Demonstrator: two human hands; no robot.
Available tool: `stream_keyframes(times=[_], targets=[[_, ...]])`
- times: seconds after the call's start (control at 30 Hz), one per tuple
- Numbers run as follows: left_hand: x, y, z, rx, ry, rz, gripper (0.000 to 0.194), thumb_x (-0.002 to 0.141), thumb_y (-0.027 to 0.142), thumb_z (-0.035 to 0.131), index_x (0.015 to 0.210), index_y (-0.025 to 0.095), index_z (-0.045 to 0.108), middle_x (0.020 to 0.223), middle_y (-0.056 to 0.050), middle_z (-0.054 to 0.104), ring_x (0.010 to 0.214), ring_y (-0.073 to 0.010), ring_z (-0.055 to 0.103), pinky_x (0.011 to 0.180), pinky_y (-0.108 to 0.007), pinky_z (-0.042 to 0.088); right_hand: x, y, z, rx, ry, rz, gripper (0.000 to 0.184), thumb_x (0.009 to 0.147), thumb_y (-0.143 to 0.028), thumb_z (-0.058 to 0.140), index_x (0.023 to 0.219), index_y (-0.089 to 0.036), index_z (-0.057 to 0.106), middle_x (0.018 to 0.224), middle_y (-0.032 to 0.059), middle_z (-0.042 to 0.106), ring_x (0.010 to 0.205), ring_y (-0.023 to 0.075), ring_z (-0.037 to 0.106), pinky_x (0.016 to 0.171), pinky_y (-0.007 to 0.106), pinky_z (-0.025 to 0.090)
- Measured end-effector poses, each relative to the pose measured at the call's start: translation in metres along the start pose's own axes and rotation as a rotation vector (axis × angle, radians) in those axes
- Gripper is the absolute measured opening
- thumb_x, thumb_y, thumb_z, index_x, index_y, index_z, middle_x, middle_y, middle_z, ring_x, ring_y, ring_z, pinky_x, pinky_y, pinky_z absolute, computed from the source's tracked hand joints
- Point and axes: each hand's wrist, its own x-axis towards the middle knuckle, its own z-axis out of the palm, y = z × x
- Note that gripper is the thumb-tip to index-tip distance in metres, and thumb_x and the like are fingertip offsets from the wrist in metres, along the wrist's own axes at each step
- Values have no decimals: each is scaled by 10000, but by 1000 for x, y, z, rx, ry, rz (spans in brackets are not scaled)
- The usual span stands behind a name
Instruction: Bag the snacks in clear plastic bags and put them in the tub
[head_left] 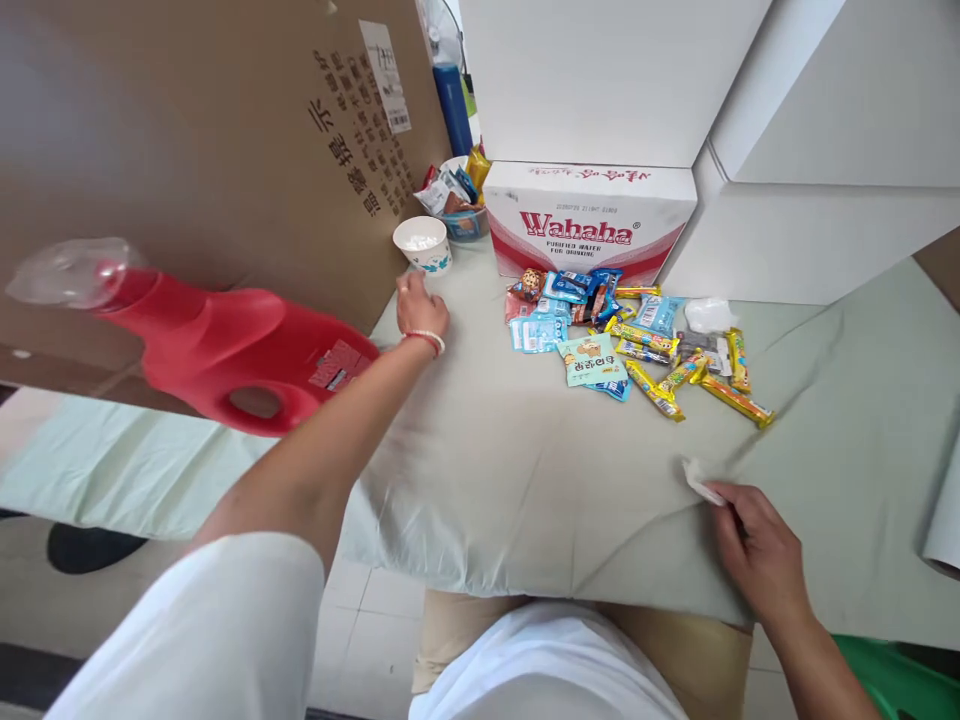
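Observation:
My left hand (421,303) reaches to the back left of the table, fingers curled together just in front of a white paper cup (431,260) with a blue leaf print. What its fingertips hold, if anything, is hidden; I cannot tell whether they touch the cup. Whitish contents show inside the cup. Over the front right of the table, my right hand (757,545) pinches a crumpled white tissue (701,482) between thumb and fingers. Between the hands, farther back, lies a loose pile of wrapped snacks (592,360) in blue, green and yellow packets.
Behind the pile stands a Wahaha water carton (592,225), with white boxes (600,80) at the back. A clear tub of snacks (466,224) sits behind the cup. A large cardboard box (225,130) and a red jug (225,340) flank my left arm. A white roll (946,520) lies at right.

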Motion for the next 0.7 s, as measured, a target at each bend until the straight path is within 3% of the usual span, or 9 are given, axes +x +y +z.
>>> stream_keyframes(times=[0.1,0.2,0.27,0.33,0.43,0.53,0.63,0.7], targets=[[62,-6,14,43,9,75,517,775,-40,571,1265,123,584,1424,-132,505,1412,-429,462,1122,-640,358,-12,7,6,-19,25,27,293,945,-256,503,1192,-364,619,1039,56,700,915,297,706,766,488,584],[101,-17,23,46,-6,97,256,740,105,706,979,188,673,1138,-87,671,1247,-438,612,1051,-676,444,-13,5,9,-18,41,58,290,940,-251,512,1186,-362,620,1024,60,700,898,296,708,757,489,589],[109,-21,27,75,-7,121,117,759,262,718,796,186,638,920,-72,689,1110,-417,679,977,-662,498,-12,3,9,-6,46,76,295,939,-248,516,1186,-368,624,1012,58,701,881,292,712,735,478,595],[97,-17,27,128,-2,188,179,806,348,670,756,185,617,866,-81,686,1042,-369,695,943,-590,521,-11,2,8,19,52,84,308,939,-239,523,1195,-375,626,1007,54,704,878,284,714,728,463,601],[43,10,18,109,-5,359,226,895,388,598,935,175,661,934,-100,695,945,-253,681,892,-432,513,-11,2,8,68,61,80,333,944,-215,529,1216,-375,632,1014,50,706,893,268,712,733,436,606],[-44,54,-2,-50,-107,458,335,986,440,503,1046,140,638,740,-11,628,662,-143,582,709,-314,490,-4,-1,2,156,-31,31,376,960,-212,520,1283,-368,630,1099,63,703,958,249,710,792,416,614],[-139,98,-19,-223,-269,698,215,1000,333,509,938,171,636,774,-14,643,684,-127,587,685,-274,483,16,-11,-12,251,-254,3,518,951,-294,584,1463,-355,528,1432,101,567,1156,261,658,894,424,607],[-196,120,-23,-349,-334,737,142,1003,253,514,956,193,634,824,-23,670,752,-132,622,704,-262,497,35,-20,-21,346,-287,71,613,940,-384,625,1529,-352,457,1578,109,418,1247,279,605,907,427,601]])
